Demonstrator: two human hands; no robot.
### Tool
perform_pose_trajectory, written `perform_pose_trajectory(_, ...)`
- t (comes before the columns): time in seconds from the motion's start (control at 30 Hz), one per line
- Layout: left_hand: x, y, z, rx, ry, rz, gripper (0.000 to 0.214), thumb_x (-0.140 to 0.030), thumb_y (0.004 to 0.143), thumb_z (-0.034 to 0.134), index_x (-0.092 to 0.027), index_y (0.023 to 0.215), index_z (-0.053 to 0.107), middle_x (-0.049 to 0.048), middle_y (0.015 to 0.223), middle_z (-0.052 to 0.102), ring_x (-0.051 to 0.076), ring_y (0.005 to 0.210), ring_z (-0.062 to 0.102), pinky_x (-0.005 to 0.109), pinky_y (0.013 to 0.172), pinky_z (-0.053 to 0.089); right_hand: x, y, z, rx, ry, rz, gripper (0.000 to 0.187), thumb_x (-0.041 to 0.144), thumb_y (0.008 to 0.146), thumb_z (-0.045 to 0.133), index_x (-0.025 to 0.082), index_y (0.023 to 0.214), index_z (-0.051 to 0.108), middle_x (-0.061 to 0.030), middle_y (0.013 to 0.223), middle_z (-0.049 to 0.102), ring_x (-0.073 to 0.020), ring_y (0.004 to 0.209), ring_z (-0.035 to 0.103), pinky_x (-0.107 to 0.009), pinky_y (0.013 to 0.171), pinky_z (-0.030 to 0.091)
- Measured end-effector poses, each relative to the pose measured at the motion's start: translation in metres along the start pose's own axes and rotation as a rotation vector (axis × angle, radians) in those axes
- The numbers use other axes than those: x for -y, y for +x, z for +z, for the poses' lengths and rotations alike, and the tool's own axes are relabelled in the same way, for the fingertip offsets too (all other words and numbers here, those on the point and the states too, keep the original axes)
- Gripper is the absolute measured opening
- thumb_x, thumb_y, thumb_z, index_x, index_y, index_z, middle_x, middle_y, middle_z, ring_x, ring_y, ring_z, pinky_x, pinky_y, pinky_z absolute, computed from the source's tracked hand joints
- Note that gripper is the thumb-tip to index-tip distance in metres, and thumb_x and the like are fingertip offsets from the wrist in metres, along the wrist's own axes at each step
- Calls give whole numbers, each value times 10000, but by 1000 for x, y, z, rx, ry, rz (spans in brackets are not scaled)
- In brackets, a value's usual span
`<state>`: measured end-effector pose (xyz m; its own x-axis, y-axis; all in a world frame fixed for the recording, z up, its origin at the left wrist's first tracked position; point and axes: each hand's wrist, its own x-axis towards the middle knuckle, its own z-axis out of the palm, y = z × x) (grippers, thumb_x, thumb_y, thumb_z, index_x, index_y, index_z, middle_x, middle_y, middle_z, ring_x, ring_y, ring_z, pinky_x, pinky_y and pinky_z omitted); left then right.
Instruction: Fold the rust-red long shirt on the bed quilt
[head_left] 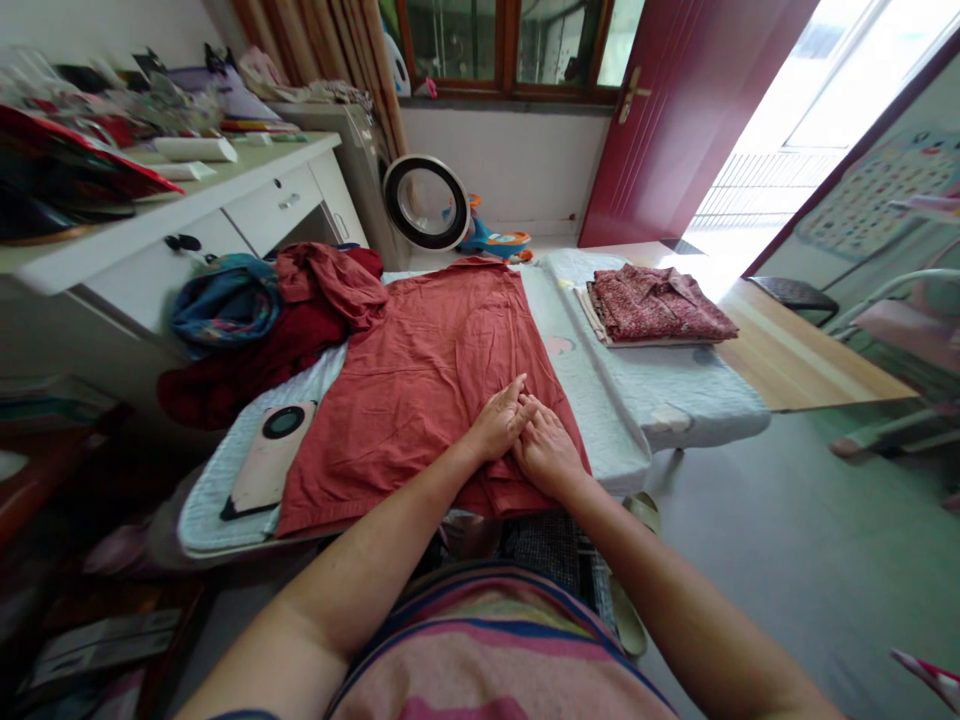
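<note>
A rust-red shirt [420,380] lies spread flat on a padded light-blue board [600,400]. My left hand [499,420] rests on the shirt near its lower right edge, fingers stretched out and held together. My right hand [546,450] lies right beside it, touching it, fingers flat on the cloth. Neither hand holds anything that I can see.
A phone in a pink case [270,455] lies on the board's left end. A folded patterned garment [656,305] sits at the far right. A heap of dark red and blue clothes [262,310] lies at left by a white desk [225,190]. A fan [426,202] stands behind.
</note>
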<state>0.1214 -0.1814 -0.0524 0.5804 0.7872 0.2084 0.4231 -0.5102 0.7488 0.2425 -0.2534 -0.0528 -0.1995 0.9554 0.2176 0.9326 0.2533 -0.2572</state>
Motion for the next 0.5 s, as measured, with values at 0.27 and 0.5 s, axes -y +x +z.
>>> perform_pose_trajectory(0.27, -10, -2, -4, 159, 337, -24, 529, -421, 1002, 304, -114, 1413, 433, 133, 1523, 403, 208, 1443, 303, 402, 1186, 241, -13, -27, -17, 107, 42, 19, 589, 406, 937, 486, 117, 1447, 428, -135, 1542, 363, -265, 1443, 285, -436, 1171, 239)
perform_pose_trajectory(0.5, -16, -31, -5, 199, 557, 18, 642, -439, 934, 454, -131, 1484, 330, 137, 1582, 285, 282, 1474, 208, 458, 1195, 199, -32, 18, -49, 58, 177, 120, 319, 207, 932, 391, 180, 1036, 691, -75, 1048, 723, -176, 991, 652, -280, 918, 457)
